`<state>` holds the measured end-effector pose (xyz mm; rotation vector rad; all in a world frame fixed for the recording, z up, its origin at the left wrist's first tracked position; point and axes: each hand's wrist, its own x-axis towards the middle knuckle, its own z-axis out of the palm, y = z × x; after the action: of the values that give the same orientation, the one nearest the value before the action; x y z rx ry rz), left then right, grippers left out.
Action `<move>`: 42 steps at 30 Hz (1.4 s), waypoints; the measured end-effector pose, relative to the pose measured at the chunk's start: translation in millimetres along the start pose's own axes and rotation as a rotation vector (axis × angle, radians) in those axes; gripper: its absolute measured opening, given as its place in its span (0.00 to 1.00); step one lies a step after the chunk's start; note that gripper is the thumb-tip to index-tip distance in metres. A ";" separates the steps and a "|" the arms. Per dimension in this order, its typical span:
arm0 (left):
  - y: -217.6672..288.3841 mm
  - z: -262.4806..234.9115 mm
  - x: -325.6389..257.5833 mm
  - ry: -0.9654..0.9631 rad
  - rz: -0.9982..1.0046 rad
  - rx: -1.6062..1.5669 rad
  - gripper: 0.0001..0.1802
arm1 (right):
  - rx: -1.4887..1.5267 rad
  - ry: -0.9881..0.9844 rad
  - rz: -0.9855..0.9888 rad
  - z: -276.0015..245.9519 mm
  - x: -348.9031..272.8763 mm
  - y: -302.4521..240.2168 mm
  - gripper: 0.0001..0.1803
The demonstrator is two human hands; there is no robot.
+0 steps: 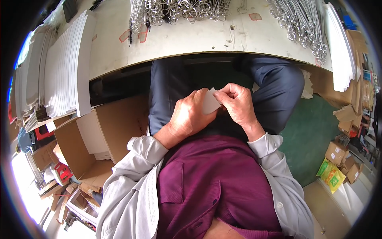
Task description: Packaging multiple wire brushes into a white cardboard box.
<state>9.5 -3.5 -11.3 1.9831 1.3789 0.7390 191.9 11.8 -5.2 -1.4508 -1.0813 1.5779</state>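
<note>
Above my lap, my left hand (190,113) is closed around a white card piece (211,102) whose pale flat face shows between the two hands. Whether it is a loose card or the end of a folded box, I cannot tell. The thumb and forefinger of my right hand (237,104) pinch together at its upper right corner. Part of the piece is hidden behind my fingers.
A pale worktable (191,38) spans the far side, with metal wire rods with ringed ends (179,10) heaped on it and another wire bundle (302,28) at right. White flat boxes (65,67) stand in a row at left. An open cardboard carton (113,123) sits beside my left leg.
</note>
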 end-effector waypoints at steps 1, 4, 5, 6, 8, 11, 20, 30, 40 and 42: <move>0.6 -0.8 -0.2 0.000 -0.002 0.000 0.29 | 0.000 -0.001 0.001 1.9 -1.2 -0.2 0.08; 2.4 -3.2 -0.4 0.006 0.001 0.017 0.28 | -0.122 0.074 -0.121 10.8 -7.9 -0.9 0.08; 2.2 -3.6 -0.8 0.017 0.007 0.011 0.28 | -0.182 0.089 -0.194 12.9 -10.0 -0.2 0.09; 2.1 -4.0 -1.3 0.029 0.012 0.005 0.27 | -0.241 0.103 -0.266 13.9 -11.2 0.7 0.09; 3.1 -3.8 -1.8 0.029 -0.002 0.006 0.27 | -0.240 0.097 -0.280 13.2 -11.9 2.6 0.09; 2.3 -5.7 0.1 0.027 -0.029 -0.003 0.28 | -0.156 0.096 -0.284 16.5 -15.5 7.9 0.08; -3.1 -12.3 2.1 -0.012 -0.128 -0.076 0.31 | -0.191 0.019 -0.366 25.1 -23.3 11.5 0.23; -2.7 -11.9 0.2 0.000 -0.119 -0.092 0.29 | -0.240 -0.013 -0.431 24.5 -24.7 14.5 0.23; -1.9 -18.2 5.2 0.061 -0.156 -0.083 0.27 | -0.226 0.009 -0.477 37.3 -18.9 6.3 0.23; -4.8 -18.7 5.8 0.083 -0.161 -0.076 0.26 | -0.236 -0.007 -0.476 39.0 -15.9 5.3 0.23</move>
<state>-5.3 6.4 -2.0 1.7777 1.5160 0.7939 154.9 -9.0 -3.5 -1.2111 -1.5255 1.1473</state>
